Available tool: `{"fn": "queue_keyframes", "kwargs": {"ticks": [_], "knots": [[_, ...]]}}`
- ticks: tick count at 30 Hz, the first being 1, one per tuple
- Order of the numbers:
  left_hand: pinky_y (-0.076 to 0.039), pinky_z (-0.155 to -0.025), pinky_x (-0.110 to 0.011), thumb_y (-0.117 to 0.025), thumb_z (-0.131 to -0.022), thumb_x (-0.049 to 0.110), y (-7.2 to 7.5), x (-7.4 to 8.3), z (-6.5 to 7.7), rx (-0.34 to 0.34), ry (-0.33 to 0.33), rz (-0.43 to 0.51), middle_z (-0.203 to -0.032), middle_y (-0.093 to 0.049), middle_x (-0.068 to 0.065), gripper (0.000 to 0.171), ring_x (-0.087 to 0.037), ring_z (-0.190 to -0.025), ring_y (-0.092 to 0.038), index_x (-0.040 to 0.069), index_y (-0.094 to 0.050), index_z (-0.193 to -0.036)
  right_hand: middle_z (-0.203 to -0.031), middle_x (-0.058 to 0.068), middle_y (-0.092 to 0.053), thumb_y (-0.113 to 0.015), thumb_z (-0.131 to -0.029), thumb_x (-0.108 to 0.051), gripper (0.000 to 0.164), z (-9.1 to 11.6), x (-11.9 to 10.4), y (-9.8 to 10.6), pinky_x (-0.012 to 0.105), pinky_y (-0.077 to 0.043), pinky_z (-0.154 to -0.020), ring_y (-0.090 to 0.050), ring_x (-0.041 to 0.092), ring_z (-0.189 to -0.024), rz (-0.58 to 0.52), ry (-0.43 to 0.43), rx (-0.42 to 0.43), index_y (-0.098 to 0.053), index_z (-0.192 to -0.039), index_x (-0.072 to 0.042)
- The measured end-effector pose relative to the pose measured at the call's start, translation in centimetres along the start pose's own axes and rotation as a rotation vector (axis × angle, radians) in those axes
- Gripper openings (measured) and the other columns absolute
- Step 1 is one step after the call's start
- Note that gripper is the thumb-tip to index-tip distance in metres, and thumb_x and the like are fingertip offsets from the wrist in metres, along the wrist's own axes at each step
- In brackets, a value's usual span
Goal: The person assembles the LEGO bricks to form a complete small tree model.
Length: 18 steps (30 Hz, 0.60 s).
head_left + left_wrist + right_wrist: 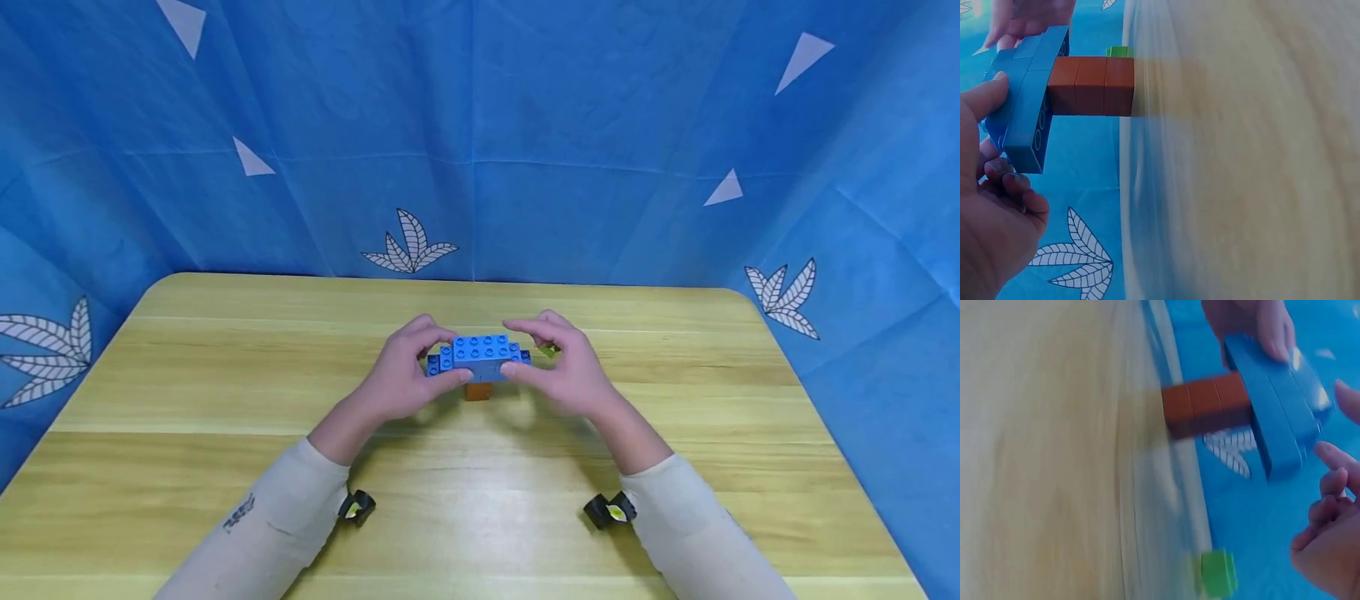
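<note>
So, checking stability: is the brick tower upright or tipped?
Upright: the orange stack stands on the table, blue bricks level on top.

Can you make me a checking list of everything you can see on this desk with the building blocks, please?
Surface: pale yellow wooden table with rounded corners.
Job's things: blue plastic studded brick slab sits on a stack of three orange bricks standing on the table.
Clutter: small green plastic block on the table beside the build.
Hands: left hand grips the slab's left end; right hand is at the right end, its grip unclear.
Cables: nothing seen.
Surroundings: blue cloth backdrop with white leaf and triangle prints; cream sleeves with wrist cameras.
</note>
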<state>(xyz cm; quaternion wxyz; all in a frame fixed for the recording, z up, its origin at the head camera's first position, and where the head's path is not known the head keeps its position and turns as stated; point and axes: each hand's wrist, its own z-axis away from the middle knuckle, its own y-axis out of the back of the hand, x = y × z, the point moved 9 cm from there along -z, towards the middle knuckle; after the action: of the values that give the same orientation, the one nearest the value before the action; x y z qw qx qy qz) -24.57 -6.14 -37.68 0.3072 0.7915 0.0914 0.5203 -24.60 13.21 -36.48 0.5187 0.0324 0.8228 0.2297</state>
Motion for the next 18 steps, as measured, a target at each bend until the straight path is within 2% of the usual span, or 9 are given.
{"fn": "queue_keyframes", "kwargs": {"ticks": [4,6,9,13,18], "knots": [[-0.04,-0.071,-0.037,-0.084,-0.083,0.029,0.2,-0.2,0.0,0.002,0.012,0.015,-0.094,-0.05,-0.001,0.042,-0.02,-0.086,-0.045,0.007,-0.071,-0.117,-0.087,0.02,-0.04,-0.072,-0.091,-0.007,0.037,0.3,1.9,2.1,0.04,-0.029,-0.07,-0.035,0.036,-0.082,-0.042,-0.06,0.062,-0.068,-0.127,-0.004],[-0.039,-0.071,-0.038,-0.085,-0.083,0.028,0.2,-0.4,0.0,0.0,0.021,0.025,-0.095,-0.049,-0.001,0.042,-0.021,-0.087,-0.045,0.008,-0.072,-0.116,-0.088,0.023,-0.038,-0.072,-0.092,-0.01,0.034,0.4,3.2,3.0,0.037,-0.028,-0.069,-0.035,0.033,-0.081,-0.005,-0.112,0.099,-0.068,-0.126,-0.004],[-0.038,-0.071,-0.038,-0.085,-0.082,0.029,0.2,-0.6,0.0,-0.004,0.028,0.033,-0.095,-0.048,-0.002,0.042,-0.021,-0.087,-0.045,0.008,-0.072,-0.116,-0.088,0.021,-0.039,-0.077,-0.09,-0.016,0.038,0.6,5.2,4.0,0.037,-0.029,-0.069,-0.037,0.029,-0.081,0.109,-0.22,0.136,-0.069,-0.125,-0.004],[-0.039,-0.072,-0.038,-0.084,-0.083,0.029,0.1,-0.7,-0.1,-0.012,0.027,0.045,-0.096,-0.048,-0.002,0.043,-0.021,-0.089,-0.045,0.007,-0.071,-0.117,-0.092,0.017,-0.046,-0.082,-0.084,-0.027,0.05,0.9,7.3,4.7,0.042,-0.033,-0.074,-0.042,0.029,-0.088,0.268,-0.355,0.125,-0.067,-0.126,-0.004],[-0.04,-0.073,-0.037,-0.084,-0.083,0.029,0.0,-0.9,-0.2,-0.008,0.021,0.056,-0.098,-0.049,-0.002,0.043,-0.021,-0.09,-0.046,0.006,-0.071,-0.118,-0.116,0.014,-0.058,-0.085,-0.08,-0.035,0.056,1.0,9.0,4.6,0.048,-0.044,-0.089,-0.052,0.034,-0.108,0.336,-0.453,0.076,-0.067,-0.124,-0.006]]}}
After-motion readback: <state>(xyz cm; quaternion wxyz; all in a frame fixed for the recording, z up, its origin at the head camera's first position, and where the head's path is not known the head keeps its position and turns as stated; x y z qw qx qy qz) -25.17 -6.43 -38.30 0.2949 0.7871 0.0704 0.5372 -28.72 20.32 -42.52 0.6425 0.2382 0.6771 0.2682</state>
